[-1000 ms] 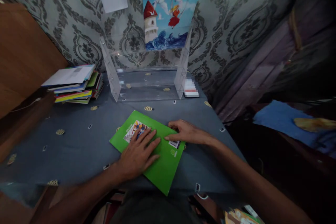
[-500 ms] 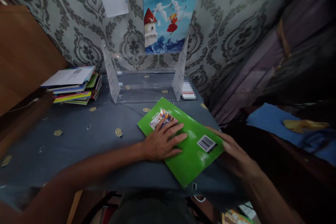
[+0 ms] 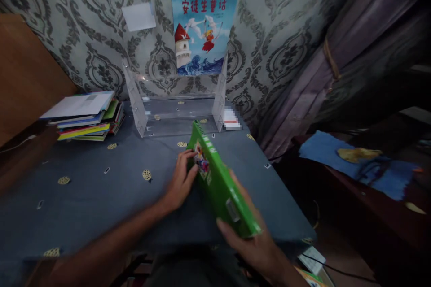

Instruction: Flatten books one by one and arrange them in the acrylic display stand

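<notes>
A green book [image 3: 215, 188] stands on its long edge over the table, spine up and slightly tilted. Its cover carries a small colour picture and a barcode label. My right hand [image 3: 251, 228] clasps the near end, thumb on the left cover and fingers round the far side. At the other end my left hand [image 3: 183, 177] is curled against the cover beside the picture, its fingertips partly out of sight. Beyond the book stands a clear acrylic rack [image 3: 136, 103], with part of the table cloth visible through it.
A stack of books [image 3: 87, 119] lies at the back left of the dark patterned tablecloth [image 3: 128, 197]. A blue Chinese-titled poster [image 3: 205, 22] and a white card [image 3: 138, 16] are on the wall. To the right are a curtain [image 3: 303, 76] and a blue cloth [image 3: 323, 152].
The green book has been turned from lying nearly flat to standing on edge. My left hand has slid off its top to the left side; my right hand has taken the near end.
</notes>
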`<state>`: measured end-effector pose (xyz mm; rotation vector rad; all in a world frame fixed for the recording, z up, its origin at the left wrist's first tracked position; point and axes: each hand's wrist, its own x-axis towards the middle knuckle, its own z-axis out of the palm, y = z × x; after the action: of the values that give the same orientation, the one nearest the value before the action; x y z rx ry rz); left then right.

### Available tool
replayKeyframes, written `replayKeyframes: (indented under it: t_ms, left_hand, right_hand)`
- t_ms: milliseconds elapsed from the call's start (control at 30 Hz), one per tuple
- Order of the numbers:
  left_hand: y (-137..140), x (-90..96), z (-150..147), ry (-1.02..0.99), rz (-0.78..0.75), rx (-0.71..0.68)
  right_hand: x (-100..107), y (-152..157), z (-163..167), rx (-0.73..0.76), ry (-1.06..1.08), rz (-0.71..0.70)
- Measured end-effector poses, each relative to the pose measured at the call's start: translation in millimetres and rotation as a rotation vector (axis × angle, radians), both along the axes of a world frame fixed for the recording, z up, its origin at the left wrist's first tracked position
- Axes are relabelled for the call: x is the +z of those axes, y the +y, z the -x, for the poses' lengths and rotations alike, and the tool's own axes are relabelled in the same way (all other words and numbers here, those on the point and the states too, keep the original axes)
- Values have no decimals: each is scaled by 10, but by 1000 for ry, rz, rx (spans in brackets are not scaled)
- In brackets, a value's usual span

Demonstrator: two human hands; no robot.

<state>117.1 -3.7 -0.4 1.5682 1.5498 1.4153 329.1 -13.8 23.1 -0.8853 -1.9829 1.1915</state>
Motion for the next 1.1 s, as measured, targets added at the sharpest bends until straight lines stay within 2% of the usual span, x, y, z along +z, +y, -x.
replayKeyframes:
  t_ms: [100,133,200,300,400,467,567,700,833,933,1033,1100]
  left_hand:
    - [-254,103,253,-503,286,-6]
    - [-340,140,337,-661,376,-29]
    - [-495,195,488,-902,464,-22]
    - [-626,207,647,-1089,544,118]
    - [-610,162,695,-1155,605,261]
    - [-534,129,679,-1138,575,300]
    - [-348,71,636,-1003,449,312]
    - [0,-77,618,-710,283,359]
    - [308,-228,673,-426,153,204]
    - [378,-266,730,-77,99,139]
    - [334,-273,752,382,54,200]
    - [305,-295,745,585,35,224]
  right_hand:
    - [36,-94,254,304,-61,-336]
    - [44,-113,352,407,-94,-411]
    - [44,-138,541,585,-181,-506]
    - [-14,-161,743,735,-282,-558]
    - [-107,-169,820,749,-323,-582]
    - [-152,-156,823,731,-354,-591]
    - [-158,-92,795,667,-405,-577]
    - [-89,87,738,600,-478,-537]
    - [-47,325,679,561,-572,-528]
    - [-72,489,633,570,-584,-538]
    - [-110,617,600,626,-539,-578]
    - [-126,680,591,661,-509,-601]
